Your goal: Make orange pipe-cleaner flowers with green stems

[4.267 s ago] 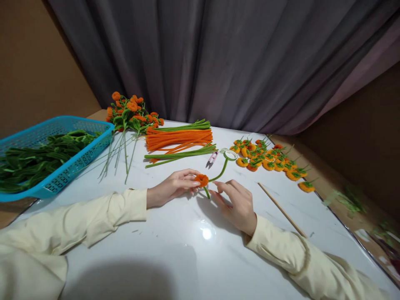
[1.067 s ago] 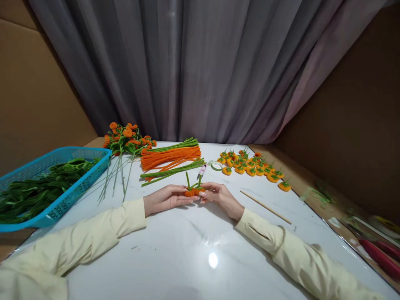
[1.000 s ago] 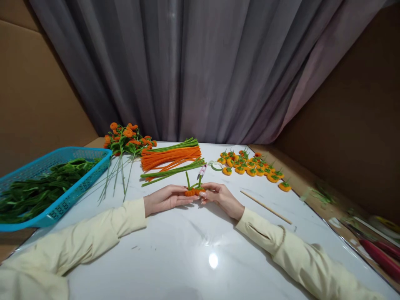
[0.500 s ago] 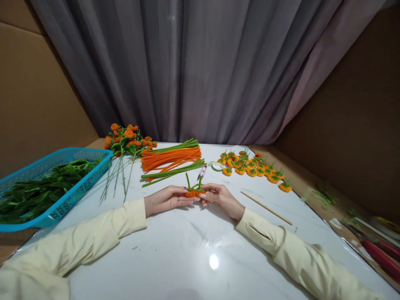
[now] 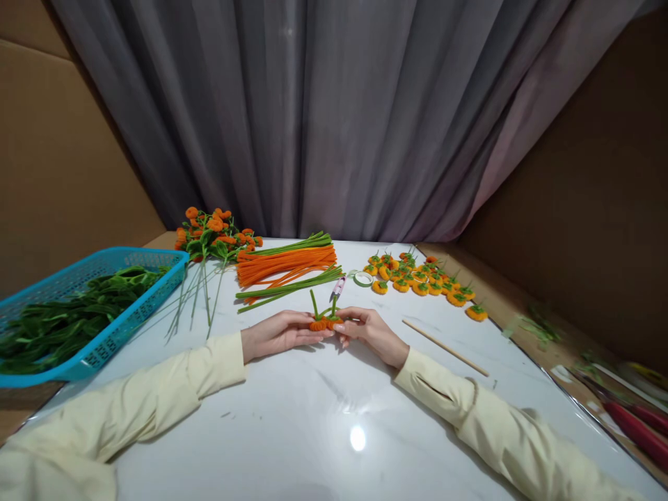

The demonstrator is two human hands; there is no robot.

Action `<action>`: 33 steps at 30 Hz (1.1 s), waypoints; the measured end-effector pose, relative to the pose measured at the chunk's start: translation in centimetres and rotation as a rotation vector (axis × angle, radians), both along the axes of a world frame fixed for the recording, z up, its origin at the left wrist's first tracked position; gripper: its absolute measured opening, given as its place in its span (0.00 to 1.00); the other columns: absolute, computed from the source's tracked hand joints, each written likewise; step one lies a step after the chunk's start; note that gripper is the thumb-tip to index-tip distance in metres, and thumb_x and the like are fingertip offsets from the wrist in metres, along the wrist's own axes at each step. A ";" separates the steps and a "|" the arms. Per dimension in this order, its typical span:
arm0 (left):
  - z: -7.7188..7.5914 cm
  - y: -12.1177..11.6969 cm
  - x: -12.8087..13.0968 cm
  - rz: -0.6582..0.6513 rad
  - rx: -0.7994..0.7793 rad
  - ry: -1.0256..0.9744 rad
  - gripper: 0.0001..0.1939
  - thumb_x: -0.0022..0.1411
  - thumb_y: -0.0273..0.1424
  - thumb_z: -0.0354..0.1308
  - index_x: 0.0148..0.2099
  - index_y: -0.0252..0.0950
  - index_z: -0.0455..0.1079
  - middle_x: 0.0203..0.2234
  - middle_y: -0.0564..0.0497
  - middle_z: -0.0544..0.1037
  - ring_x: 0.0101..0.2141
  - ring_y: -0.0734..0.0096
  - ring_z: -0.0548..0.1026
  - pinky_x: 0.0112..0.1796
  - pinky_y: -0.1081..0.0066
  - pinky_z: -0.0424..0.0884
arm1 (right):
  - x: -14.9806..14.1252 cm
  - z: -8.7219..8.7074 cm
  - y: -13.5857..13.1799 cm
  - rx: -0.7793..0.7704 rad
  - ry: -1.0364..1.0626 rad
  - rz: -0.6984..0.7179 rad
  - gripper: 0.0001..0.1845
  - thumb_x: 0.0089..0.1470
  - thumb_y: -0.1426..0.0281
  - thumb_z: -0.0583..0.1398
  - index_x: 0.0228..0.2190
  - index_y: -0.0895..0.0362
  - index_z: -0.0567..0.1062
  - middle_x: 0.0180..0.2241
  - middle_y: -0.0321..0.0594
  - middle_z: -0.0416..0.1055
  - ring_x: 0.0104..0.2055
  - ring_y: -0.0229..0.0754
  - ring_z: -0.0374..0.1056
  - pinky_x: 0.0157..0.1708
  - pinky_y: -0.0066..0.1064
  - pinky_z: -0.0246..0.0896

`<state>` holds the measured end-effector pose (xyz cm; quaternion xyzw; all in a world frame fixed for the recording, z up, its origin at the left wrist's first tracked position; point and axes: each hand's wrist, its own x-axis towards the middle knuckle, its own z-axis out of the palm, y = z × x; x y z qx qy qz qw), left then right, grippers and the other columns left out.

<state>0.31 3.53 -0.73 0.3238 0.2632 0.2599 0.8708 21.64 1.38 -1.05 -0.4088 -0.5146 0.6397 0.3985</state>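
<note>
My left hand and my right hand meet at the middle of the white table. Between their fingertips they pinch two small orange pipe-cleaner flowers side by side, each with a green stem sticking up. Both hands rest on the tabletop with fingers closed round the flowers. Cream sleeves cover both forearms.
A blue basket of green leaves sits at the left. Behind the hands lie finished orange flower stems, orange and green pipe cleaners, small snips, a tape roll and several small orange flowers. A wooden stick lies right.
Over four seconds a second orange flower joined the first and the stems were turned upward; the view rose. In the last second the hands hardly moved.
</note>
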 end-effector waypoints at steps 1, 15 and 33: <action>0.0 0.0 0.0 0.001 0.000 -0.004 0.08 0.58 0.19 0.52 0.39 0.24 0.70 0.40 0.37 0.77 0.43 0.63 0.77 0.46 0.71 0.70 | 0.0 0.0 0.0 0.001 0.000 0.000 0.22 0.36 0.64 0.70 0.34 0.62 0.73 0.20 0.35 0.71 0.20 0.34 0.64 0.25 0.29 0.63; -0.1 0.0 0.0 -0.001 0.004 -0.005 0.08 0.58 0.19 0.52 0.40 0.23 0.70 0.40 0.37 0.77 0.42 0.63 0.77 0.46 0.71 0.71 | 0.0 0.1 0.0 0.001 -0.009 0.000 0.22 0.35 0.63 0.70 0.33 0.61 0.74 0.19 0.34 0.69 0.20 0.33 0.63 0.24 0.28 0.61; 0.2 -0.2 0.1 0.012 0.019 0.014 0.09 0.59 0.19 0.52 0.42 0.23 0.70 0.40 0.36 0.78 0.43 0.61 0.76 0.46 0.69 0.70 | 0.1 0.0 0.0 0.018 -0.020 -0.036 0.22 0.36 0.65 0.70 0.35 0.60 0.74 0.18 0.32 0.69 0.18 0.33 0.62 0.22 0.26 0.59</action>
